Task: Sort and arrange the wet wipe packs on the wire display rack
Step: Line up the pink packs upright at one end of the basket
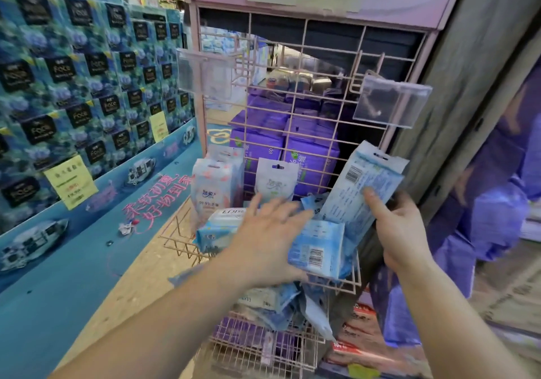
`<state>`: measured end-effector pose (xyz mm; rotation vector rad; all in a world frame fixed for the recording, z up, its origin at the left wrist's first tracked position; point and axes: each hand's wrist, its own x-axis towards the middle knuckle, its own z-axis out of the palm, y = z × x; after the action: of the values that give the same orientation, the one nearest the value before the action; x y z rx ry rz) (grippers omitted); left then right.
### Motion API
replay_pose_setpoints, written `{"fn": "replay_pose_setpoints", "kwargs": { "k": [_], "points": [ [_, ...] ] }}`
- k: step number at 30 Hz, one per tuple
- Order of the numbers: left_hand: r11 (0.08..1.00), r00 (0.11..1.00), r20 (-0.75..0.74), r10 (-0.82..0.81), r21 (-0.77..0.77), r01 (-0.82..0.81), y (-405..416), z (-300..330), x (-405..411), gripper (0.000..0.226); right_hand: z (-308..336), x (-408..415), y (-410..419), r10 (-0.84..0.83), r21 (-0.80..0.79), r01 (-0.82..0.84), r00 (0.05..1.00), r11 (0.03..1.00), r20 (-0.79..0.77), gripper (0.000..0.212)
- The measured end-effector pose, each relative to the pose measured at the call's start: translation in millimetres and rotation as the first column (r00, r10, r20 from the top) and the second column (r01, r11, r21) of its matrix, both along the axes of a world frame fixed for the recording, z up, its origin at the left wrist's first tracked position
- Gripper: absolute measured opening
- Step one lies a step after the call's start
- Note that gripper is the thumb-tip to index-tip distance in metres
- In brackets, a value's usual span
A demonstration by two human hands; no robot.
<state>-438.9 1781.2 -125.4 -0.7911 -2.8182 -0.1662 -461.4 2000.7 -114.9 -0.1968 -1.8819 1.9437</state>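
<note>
A pink wire display rack stands in front of me with a wire basket shelf at waist height. My right hand grips a tall light-blue wet wipe pack, back side out, tilted against the grid. My left hand reaches into the basket with fingers spread, its thumb side against a smaller blue pack with a barcode. A pink-patterned pack and a white pack stand upright at the back. Another blue pack lies flat at the left.
A lower basket holds several jumbled blue packs. Two clear price-tag holders jut from hooks on the grid. Purple boxes are stacked behind the rack. A blue tissue display wall fills the left; a grey pillar is at right.
</note>
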Motion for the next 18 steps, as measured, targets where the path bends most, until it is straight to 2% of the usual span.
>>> {"fn": "replay_pose_setpoints", "kwargs": {
  "k": [3, 6, 9, 12, 15, 18],
  "points": [
    [0.996, 0.999, -0.035, 0.019, -0.089, -0.022, 37.2, -13.2, 0.4, 0.12, -1.3, 0.4, 1.0, -0.041, 0.001, 0.041, 0.999, 0.999, 0.036, 0.051],
    [0.999, 0.994, -0.105, 0.044, -0.024, -0.047, 51.4, -17.8, -0.3, 0.116, 1.8, 2.1, 1.9, -0.04, 0.005, 0.04, 0.997, 0.999, 0.067, 0.065],
    [0.998, 0.995, -0.098, 0.007, 0.066, -0.001, 40.6, -8.5, -1.5, 0.104, 5.4, 4.4, 2.3, -0.027, 0.027, 0.025, 0.997, 0.999, 0.066, 0.06],
    [0.965, 0.993, -0.025, 0.112, 0.242, -0.103, 13.9, 10.0, -5.2, 0.101, 4.8, 6.2, 6.8, 0.026, 0.012, -0.027, 0.998, 1.0, 0.056, 0.043],
    [0.829, 0.963, 0.149, 0.226, 0.49, -0.27, -14.3, 24.8, -11.9, 0.098, 2.3, 9.5, 9.1, 0.104, 0.041, -0.106, 0.993, 0.993, 0.061, 0.034],
    [0.639, 0.907, 0.364, 0.212, 0.651, -0.41, -33.8, 17.4, -23.8, 0.098, -6.1, 9.8, 5.3, 0.207, 0.075, -0.215, 0.972, 0.974, 0.108, 0.032]
  ]
}}
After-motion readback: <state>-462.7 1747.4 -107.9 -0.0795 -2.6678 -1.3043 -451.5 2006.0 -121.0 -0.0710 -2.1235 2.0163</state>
